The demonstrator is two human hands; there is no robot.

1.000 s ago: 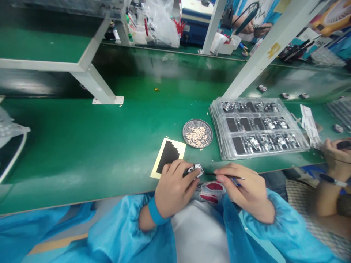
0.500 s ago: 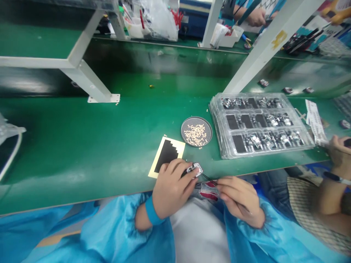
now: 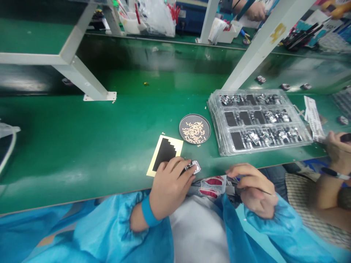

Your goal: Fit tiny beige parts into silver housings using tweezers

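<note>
Overlapping a yellow-edged black sheet [image 3: 163,155] with the left hand [image 3: 170,182], gripping a small metallic part [image 3: 195,167] at the table [image 3: 82,146] edge, in front of a dish [image 3: 195,128], curling the right hand [image 3: 255,190], too blurred to tell if grasping, near a clear tray [image 3: 260,128]

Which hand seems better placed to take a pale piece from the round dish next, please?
Probably the right hand: it is clear of the small metal part, which the left hand holds. Blur hides whether the right grips a tool.

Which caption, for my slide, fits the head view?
Left hand holds a small metallic part near a round perforated dish.
</note>
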